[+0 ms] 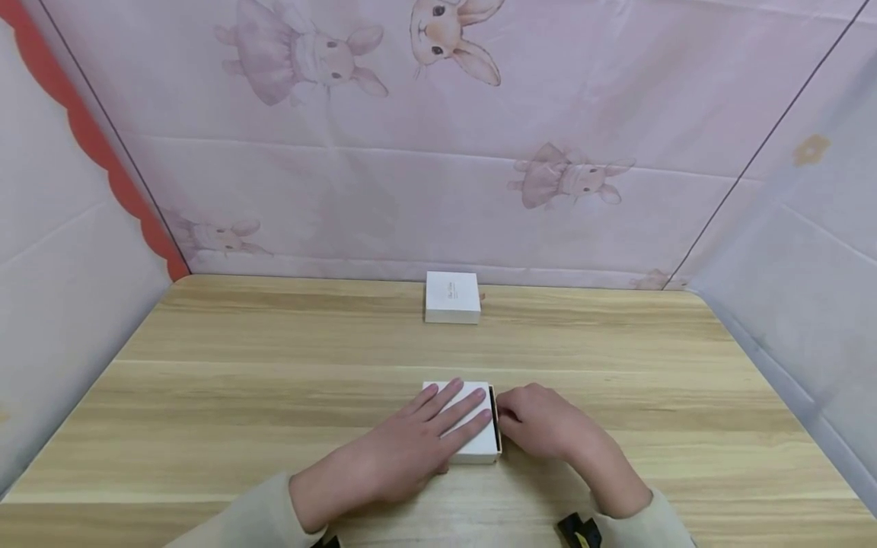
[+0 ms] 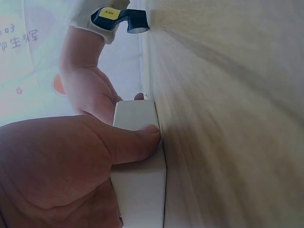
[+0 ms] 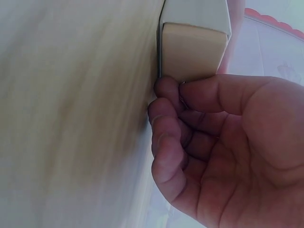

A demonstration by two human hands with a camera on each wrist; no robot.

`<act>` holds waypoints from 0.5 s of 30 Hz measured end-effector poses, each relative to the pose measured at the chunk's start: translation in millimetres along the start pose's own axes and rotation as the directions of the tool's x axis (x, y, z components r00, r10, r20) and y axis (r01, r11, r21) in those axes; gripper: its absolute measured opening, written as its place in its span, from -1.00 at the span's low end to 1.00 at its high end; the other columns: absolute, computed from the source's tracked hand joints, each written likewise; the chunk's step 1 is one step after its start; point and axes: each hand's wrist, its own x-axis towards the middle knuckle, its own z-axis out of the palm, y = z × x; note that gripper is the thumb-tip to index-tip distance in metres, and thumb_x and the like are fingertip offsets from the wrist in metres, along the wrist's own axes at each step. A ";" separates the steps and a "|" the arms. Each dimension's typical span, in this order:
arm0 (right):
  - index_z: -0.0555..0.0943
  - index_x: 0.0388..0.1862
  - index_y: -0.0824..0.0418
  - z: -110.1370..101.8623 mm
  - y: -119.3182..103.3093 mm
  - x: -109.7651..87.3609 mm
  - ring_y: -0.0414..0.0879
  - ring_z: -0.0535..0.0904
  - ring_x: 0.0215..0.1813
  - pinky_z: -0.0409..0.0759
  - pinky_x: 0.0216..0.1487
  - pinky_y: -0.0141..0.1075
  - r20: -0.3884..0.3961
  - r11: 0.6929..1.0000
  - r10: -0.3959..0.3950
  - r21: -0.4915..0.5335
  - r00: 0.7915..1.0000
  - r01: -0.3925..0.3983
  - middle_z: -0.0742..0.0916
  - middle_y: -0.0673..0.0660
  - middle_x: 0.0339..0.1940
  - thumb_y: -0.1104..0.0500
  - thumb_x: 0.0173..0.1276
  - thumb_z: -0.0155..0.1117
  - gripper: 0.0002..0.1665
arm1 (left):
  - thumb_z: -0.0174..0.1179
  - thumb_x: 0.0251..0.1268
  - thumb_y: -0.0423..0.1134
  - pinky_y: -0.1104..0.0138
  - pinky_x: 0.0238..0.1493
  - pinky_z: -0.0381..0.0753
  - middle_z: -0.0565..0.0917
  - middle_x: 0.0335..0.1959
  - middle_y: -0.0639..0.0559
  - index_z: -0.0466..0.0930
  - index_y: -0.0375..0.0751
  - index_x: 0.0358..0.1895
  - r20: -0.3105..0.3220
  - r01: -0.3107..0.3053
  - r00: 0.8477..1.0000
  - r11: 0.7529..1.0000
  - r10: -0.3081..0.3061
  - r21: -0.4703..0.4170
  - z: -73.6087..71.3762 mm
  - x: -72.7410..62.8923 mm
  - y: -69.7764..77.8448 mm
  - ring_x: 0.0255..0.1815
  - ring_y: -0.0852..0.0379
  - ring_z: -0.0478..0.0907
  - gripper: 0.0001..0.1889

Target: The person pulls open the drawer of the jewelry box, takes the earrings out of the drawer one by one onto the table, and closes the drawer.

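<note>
A white drawer-style box [image 1: 482, 443] lies flat on the wooden table, its inner drawer [image 3: 192, 54] pulled out slightly on the right, leaving a narrow dark gap. My left hand [image 1: 411, 453] holds the sleeve, with spread fingers over its top. In the left wrist view, the thumb [image 2: 137, 145] presses against the box's near side. At the drawer's outer end, my right hand [image 1: 548, 422] has its fingers curled. Its thumb and index finger pinch at the drawer's lower edge in the right wrist view; what lies between them is mostly hidden.
A second white box [image 1: 452, 293] with small lettering and a small tab on its right side sits at the table's back edge. Behind it hangs a pink rabbit-print cloth [image 1: 384, 205]. Pale cloth walls [image 1: 788, 304] flank the table [image 1: 274, 365].
</note>
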 end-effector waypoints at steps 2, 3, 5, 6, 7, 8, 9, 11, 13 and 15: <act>0.56 -0.52 0.00 0.2 -0.7 0.6 -0.23 0.40 -0.54 0.41 -0.44 -0.31 -0.004 1.000 -0.001 -0.001 1.000 0.001 0.49 -0.12 -0.66 0.25 0.36 0.13 -0.75 | 0.07 0.50 -0.11 0.01 0.57 0.07 -0.12 0.67 -0.01 -0.10 0.01 0.64 0.000 0.000 1.000 1.000 0.000 0.001 -0.2 0.1 -0.2 0.65 -0.12 -0.14 -0.24; 0.56 -0.52 0.00 0.5 -1.0 0.8 -0.23 0.40 -0.54 0.41 -0.44 -0.31 -0.006 1.000 -0.002 -0.004 1.000 0.002 0.49 -0.12 -0.66 0.25 0.36 0.14 -0.75 | 0.07 0.50 -0.11 0.01 0.57 0.07 -0.12 0.67 -0.01 -0.10 0.01 0.64 0.002 0.001 1.000 1.000 -0.001 0.000 -0.3 0.1 -0.3 0.65 -0.12 -0.14 -0.24; 0.56 -0.52 0.00 0.9 -1.4 0.9 -0.23 0.40 -0.54 0.41 -0.45 -0.31 -0.007 1.000 0.000 -0.004 1.000 0.000 0.49 -0.12 -0.67 0.24 0.36 0.14 -0.75 | 0.08 0.50 -0.11 0.01 0.56 0.07 -0.12 0.67 -0.01 -0.11 0.01 0.64 0.005 0.001 1.000 1.000 -0.001 -0.001 -0.7 0.2 -0.4 0.65 -0.12 -0.14 -0.23; 0.57 -0.51 0.00 1.2 -1.7 1.0 -0.23 0.40 -0.54 0.41 -0.44 -0.31 -0.007 1.000 0.002 -0.004 1.000 -0.002 0.49 -0.12 -0.66 0.24 0.36 0.14 -0.76 | 0.08 0.50 -0.10 0.01 0.56 0.07 -0.12 0.67 -0.01 -0.11 0.01 0.64 0.005 0.001 1.000 1.000 -0.001 -0.002 -0.9 0.2 -0.4 0.65 -0.12 -0.14 -0.23; 0.58 -0.50 0.00 1.5 -2.2 1.3 -0.23 0.40 -0.53 0.41 -0.44 -0.31 -0.006 1.000 0.003 -0.006 1.000 -0.003 0.50 -0.12 -0.66 0.24 0.37 0.14 -0.76 | 0.08 0.50 -0.10 0.01 0.56 0.07 -0.12 0.67 -0.01 -0.11 0.01 0.64 0.005 0.002 1.000 1.000 -0.002 -0.002 -1.2 0.2 -0.5 0.65 -0.11 -0.14 -0.23; 0.59 -0.49 -0.01 1.7 -2.8 1.7 -0.23 0.41 -0.52 0.42 -0.42 -0.31 -0.005 1.000 0.004 -0.007 1.000 -0.004 0.50 -0.12 -0.65 0.23 0.37 0.14 -0.76 | 0.08 0.50 -0.10 0.01 0.56 0.07 -0.12 0.67 -0.01 -0.11 0.01 0.64 0.006 0.002 1.000 1.000 -0.002 -0.004 -1.6 0.1 -0.6 0.65 -0.11 -0.14 -0.23; 0.60 -0.47 -0.01 1.7 -3.4 1.8 -0.23 0.41 -0.52 0.42 -0.42 -0.30 -0.001 1.000 0.009 -0.003 1.000 -0.009 0.51 -0.12 -0.64 0.23 0.38 0.14 -0.77 | 0.08 0.50 -0.10 0.01 0.56 0.08 -0.12 0.67 -0.01 -0.11 0.01 0.64 0.006 0.003 1.000 1.000 -0.003 -0.004 -2.0 0.1 -0.7 0.65 -0.11 -0.14 -0.23; 0.61 -0.46 0.00 1.8 -4.9 1.8 -0.22 0.42 -0.51 0.43 -0.40 -0.29 0.006 1.000 0.021 0.003 1.000 -0.021 0.52 -0.12 -0.63 0.23 0.38 0.14 -0.78 | 0.08 0.50 -0.10 0.01 0.56 0.08 -0.12 0.67 -0.01 -0.11 0.01 0.64 0.007 0.001 1.000 1.000 -0.001 -0.004 -2.6 0.0 -0.8 0.65 -0.11 -0.14 -0.23; 0.62 -0.44 0.01 1.8 -6.5 1.6 -0.21 0.43 -0.50 0.44 -0.40 -0.27 0.014 0.999 0.032 0.012 0.999 -0.032 0.53 -0.11 -0.63 0.23 0.39 0.13 -0.78 | 0.08 0.50 -0.10 0.01 0.56 0.08 -0.13 0.67 -0.01 -0.11 0.02 0.64 0.011 0.001 1.000 1.000 -0.001 -0.006 -3.0 -0.2 -0.7 0.65 -0.11 -0.14 -0.23; 0.63 -0.43 0.03 1.7 -7.7 1.1 -0.20 0.43 -0.51 0.44 -0.40 -0.27 0.019 0.999 0.041 0.020 0.999 -0.041 0.53 -0.10 -0.62 0.24 0.39 0.14 -0.79 | 0.08 0.50 -0.10 0.01 0.56 0.09 -0.12 0.67 -0.01 -0.11 0.02 0.64 0.011 0.001 1.000 1.000 -0.001 -0.004 -3.3 -0.4 -0.6 0.65 -0.11 -0.14 -0.23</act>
